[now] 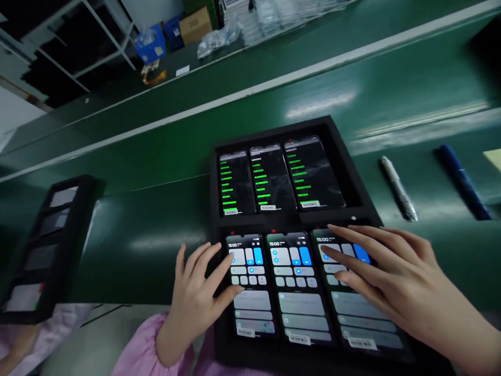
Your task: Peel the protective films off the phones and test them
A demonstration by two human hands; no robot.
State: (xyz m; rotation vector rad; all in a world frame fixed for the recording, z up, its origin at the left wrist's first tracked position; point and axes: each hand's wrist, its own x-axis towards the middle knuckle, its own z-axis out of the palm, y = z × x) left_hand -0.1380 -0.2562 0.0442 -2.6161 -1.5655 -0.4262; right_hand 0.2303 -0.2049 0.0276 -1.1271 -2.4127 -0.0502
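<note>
A black tray (274,220) holds several smartphones in two rows. In the near row, the left phone (252,300), the middle phone (301,300) and the right phone (360,313) show a bright control panel reading 15:00. My left hand (199,287) is over the left phone's edge, fingers spread, thumb and index finger at its screen. My right hand (395,277) spreads over the upper part of the right phone, fingertips at its screen; whether they touch cannot be told. The far-row phones (273,177) show green text lines on black. Both hands hold nothing.
To the right lie a silver pen (399,189) and a blue marker (464,183) on the green bench (156,230). At left stands another black tray (80,209) with several phones, a person's arm (23,342) below it. Plastic bags (219,40) and a blue bin (151,44) sit behind.
</note>
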